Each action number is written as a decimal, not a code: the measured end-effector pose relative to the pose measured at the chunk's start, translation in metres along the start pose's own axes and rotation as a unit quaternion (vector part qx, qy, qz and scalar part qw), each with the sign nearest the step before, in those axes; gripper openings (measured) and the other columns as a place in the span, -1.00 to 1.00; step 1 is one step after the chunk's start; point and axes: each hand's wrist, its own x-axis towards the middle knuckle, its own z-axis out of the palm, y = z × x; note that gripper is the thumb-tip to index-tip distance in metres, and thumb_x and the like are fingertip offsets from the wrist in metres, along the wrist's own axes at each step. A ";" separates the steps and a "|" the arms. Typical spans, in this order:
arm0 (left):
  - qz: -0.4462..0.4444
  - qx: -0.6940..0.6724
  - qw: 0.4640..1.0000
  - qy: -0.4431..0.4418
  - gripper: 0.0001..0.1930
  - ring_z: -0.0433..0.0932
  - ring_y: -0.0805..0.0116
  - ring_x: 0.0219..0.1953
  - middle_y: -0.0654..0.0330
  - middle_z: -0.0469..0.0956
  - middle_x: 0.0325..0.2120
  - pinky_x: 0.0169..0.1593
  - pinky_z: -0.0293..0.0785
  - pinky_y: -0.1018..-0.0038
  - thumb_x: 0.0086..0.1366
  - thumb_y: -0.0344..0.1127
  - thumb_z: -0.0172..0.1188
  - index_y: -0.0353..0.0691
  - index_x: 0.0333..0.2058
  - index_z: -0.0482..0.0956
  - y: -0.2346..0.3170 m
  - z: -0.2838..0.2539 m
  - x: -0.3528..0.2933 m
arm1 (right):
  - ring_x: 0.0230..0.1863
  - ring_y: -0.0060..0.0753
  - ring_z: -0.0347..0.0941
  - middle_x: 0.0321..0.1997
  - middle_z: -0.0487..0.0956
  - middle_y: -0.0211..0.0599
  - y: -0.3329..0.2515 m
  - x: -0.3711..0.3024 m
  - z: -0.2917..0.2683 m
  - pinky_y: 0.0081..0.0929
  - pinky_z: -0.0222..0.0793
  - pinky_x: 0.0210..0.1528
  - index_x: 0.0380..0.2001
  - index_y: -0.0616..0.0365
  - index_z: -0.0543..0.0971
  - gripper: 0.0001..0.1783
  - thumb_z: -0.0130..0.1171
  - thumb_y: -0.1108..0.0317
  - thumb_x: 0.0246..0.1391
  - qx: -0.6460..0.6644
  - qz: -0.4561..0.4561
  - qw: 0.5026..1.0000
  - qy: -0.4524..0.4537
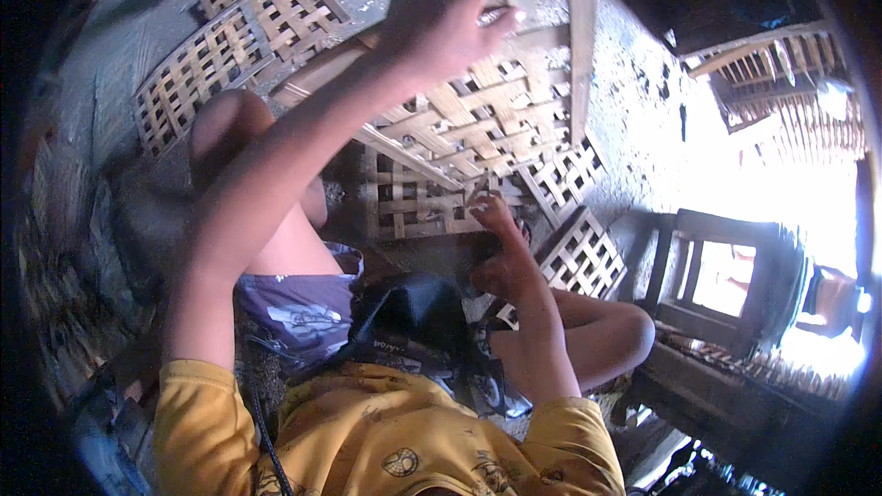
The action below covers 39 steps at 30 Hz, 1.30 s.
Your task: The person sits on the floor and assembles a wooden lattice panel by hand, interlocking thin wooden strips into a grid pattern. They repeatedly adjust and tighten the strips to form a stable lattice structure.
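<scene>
Item: woven bamboo lattice panel (pixel 487 119), part-made, propped on the floor (pixel 634 101) before the seated weaver. Left hand (pixel 446 18): fingers curled over a strip at the panel's far edge. Right hand (pixel 501 253): fingers pinching a thin strip end at the near edge. Advice: steady the top, feed low. Finished panels (pixel 220 46) lie beyond the left fingers.

Woven panels (pixel 478 119) crowd front — bare floor (pixel 634 101) open right.

Woven panel (pixel 478 119) matt split bamboo, seemingly; floor (pixel 634 129) rough concrete
</scene>
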 end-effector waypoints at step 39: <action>-0.041 -0.024 0.997 -0.055 -0.61 0.70 -0.03 -0.42 -0.02 0.67 -0.42 -0.32 0.63 0.15 0.28 -0.19 0.36 -0.32 -0.08 0.50 0.035 -0.014 0.012 | -0.37 0.25 0.62 -0.31 0.62 0.18 -0.218 -0.101 -0.281 0.00 0.50 -0.35 0.27 0.13 0.38 -0.53 -0.02 0.56 0.30 -0.012 -0.097 0.899 0.427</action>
